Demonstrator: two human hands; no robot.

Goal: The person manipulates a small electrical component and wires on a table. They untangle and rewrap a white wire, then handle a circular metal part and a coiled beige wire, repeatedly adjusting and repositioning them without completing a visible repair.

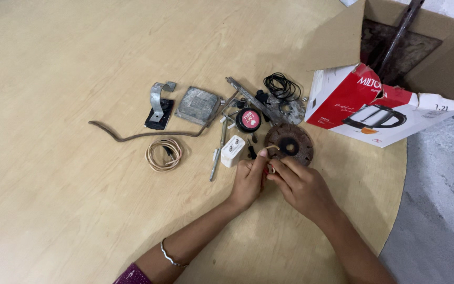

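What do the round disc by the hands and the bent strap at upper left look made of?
Round disc: likely iron or steel, matte brown-red and rough like rust, dark hub at centre. Bent strap: probably galvanised sheet metal, dull grey with a faint sheen, curved over a black plate.

A round table (80, 63) with a pale wood-grain top fills nearly the whole view, evenly lit, with soft shadows only. Right of the table, past its curved edge, lies a grey concrete floor (442, 210), mottled and slightly rough. At the table's far right edge stands an open cardboard box (447, 63), its flaps raised.
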